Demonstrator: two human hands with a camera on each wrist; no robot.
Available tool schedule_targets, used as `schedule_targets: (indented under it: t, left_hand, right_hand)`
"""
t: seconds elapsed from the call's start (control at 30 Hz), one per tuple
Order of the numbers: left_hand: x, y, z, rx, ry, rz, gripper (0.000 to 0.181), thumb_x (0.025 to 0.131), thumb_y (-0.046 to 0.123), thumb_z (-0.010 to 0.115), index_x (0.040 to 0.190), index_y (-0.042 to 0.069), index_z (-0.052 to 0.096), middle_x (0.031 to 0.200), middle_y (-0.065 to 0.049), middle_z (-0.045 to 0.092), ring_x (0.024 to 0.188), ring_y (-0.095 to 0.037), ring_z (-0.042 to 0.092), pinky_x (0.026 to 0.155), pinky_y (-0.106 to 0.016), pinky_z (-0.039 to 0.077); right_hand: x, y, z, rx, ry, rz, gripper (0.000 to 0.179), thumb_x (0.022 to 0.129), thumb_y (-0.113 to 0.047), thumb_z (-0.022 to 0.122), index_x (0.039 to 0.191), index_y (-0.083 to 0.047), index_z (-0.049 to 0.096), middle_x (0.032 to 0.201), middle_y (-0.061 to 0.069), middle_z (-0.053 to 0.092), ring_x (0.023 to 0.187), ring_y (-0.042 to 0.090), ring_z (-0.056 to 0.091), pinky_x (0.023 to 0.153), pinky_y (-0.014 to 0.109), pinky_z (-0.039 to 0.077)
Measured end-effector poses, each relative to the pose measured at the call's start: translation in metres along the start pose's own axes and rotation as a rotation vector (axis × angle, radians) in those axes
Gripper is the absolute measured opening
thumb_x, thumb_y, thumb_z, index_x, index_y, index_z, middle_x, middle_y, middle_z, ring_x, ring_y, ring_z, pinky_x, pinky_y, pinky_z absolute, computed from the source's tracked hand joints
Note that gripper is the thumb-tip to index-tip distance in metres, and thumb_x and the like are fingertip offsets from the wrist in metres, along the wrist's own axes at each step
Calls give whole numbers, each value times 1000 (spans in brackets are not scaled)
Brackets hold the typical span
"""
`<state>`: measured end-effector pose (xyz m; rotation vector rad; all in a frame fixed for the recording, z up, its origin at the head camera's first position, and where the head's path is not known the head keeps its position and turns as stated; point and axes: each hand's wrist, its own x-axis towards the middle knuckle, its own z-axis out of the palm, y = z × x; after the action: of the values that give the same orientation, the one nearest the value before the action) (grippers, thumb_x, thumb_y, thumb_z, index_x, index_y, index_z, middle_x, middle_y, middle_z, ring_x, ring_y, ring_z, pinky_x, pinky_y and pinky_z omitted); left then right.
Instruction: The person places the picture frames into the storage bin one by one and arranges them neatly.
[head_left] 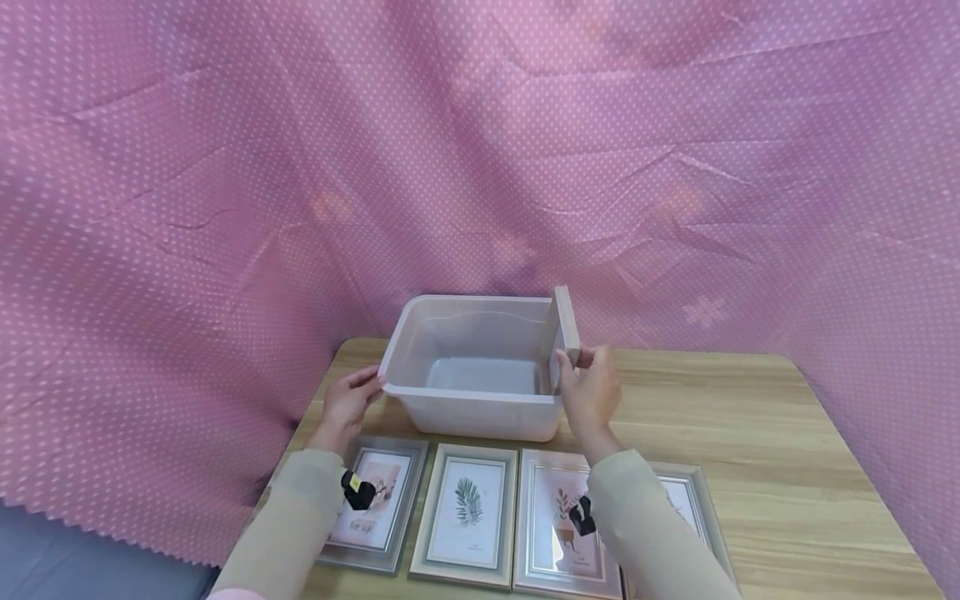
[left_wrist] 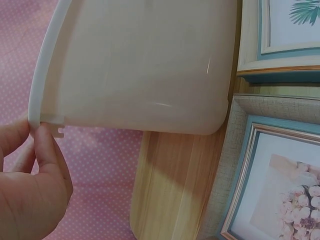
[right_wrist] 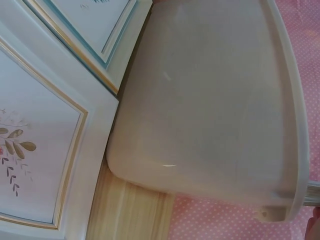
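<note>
A whitish plastic bin (head_left: 480,414) stands on the wooden table. My left hand (head_left: 349,405) holds its rim at the near left corner; the left wrist view shows thumb and fingers pinching the rim (left_wrist: 46,55). At the bin's right end, my right hand (head_left: 592,395) grips a picture frame (head_left: 567,321) by its near edge. That frame is upright, partly down inside the bin along the right wall, its top above the rim. In the right wrist view only a sliver of the frame (right_wrist: 312,194) and fingertips (right_wrist: 314,227) show.
Several picture frames lie face up in a row before the bin: one with flowers (head_left: 375,500), a green leaf one (head_left: 467,515), a plant one (head_left: 558,546), and another (head_left: 693,500) partly under my right forearm. Pink dotted cloth (head_left: 480,167) hangs behind the table (head_left: 780,450).
</note>
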<state>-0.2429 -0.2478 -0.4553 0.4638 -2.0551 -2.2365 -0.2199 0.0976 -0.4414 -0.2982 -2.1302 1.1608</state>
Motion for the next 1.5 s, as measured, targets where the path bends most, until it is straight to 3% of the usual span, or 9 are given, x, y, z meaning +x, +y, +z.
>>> schedule_targets:
  t: [0.33, 0.63, 1.0, 1.5]
  left_hand:
    - [-1, 0, 0, 21, 8, -8, 41, 89, -7, 61, 129, -11, 51, 126, -25, 51, 96, -14, 61, 85, -21, 52]
    - [0, 0, 2, -11, 22, 15, 41, 89, -10, 59, 128, -14, 49, 120, -23, 53, 95, -15, 61, 83, -20, 53]
    - [-2, 1, 5, -53, 44, 17, 39, 88, -12, 59, 126, -14, 51, 110, -17, 57, 91, -13, 62, 82, -20, 54]
    - [-3, -1, 3, -5, 28, -4, 41, 90, -7, 59, 129, -11, 50, 124, -22, 51, 95, -13, 60, 84, -19, 52]
  right_hand:
    - [-7, 5, 3, -43, -19, 44, 35, 81, -32, 77, 93, -6, 56, 87, 7, 63, 74, 28, 61, 60, 42, 45]
    - [-12, 9, 6, -55, -7, 73, 35, 78, -31, 79, 89, -7, 57, 86, 7, 61, 72, 28, 60, 62, 42, 45]
    - [-16, 13, 10, -50, 35, 13, 33, 75, -24, 81, 86, -4, 57, 83, 11, 59, 79, 29, 52, 80, 45, 39]
    - [-29, 15, 9, -26, 46, 91, 35, 70, -24, 82, 87, -6, 58, 84, 8, 58, 85, 27, 49, 81, 44, 36]
